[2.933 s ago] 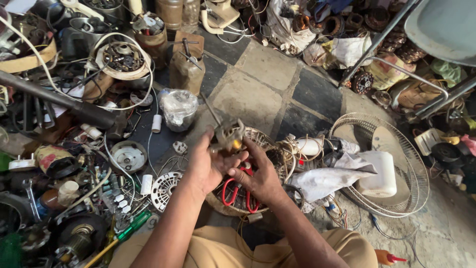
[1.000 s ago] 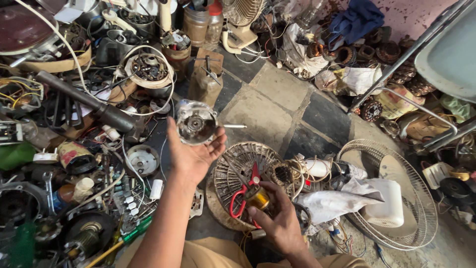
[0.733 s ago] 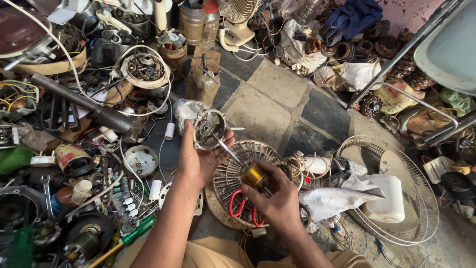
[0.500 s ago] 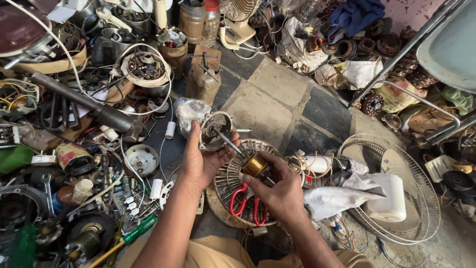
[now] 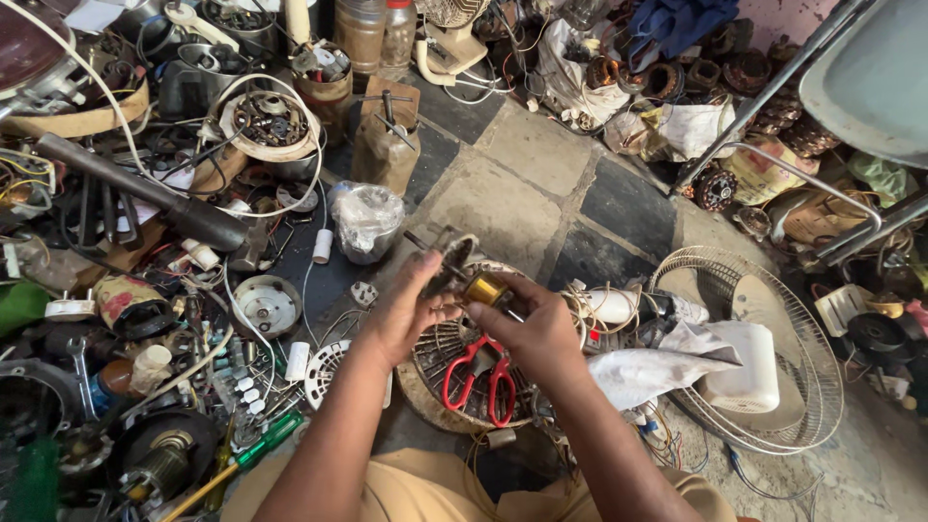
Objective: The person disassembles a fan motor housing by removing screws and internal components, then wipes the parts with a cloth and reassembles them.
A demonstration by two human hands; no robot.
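The left hand (image 5: 406, 314) hides most of the motor housing (image 5: 452, 259).

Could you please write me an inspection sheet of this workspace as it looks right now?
Surface: stone-tiled floor, bare only in the middle.
Job's things: brass-coloured cylindrical part on a thin shaft, and a round metal motor housing, held together above a round grille.
Clutter: red-handled scissors on that grille; green-handled screwdriver; clear plastic bag; wire fan guard; motor parts heaped at left.
Grippers: left hand grips the housing; right hand pinches the brass-coloured part.
Cables: white cord looped over the left heap; loose wires by the right wrist.
Surroundings: metal chair frame at upper right; jars and bottles at the top.
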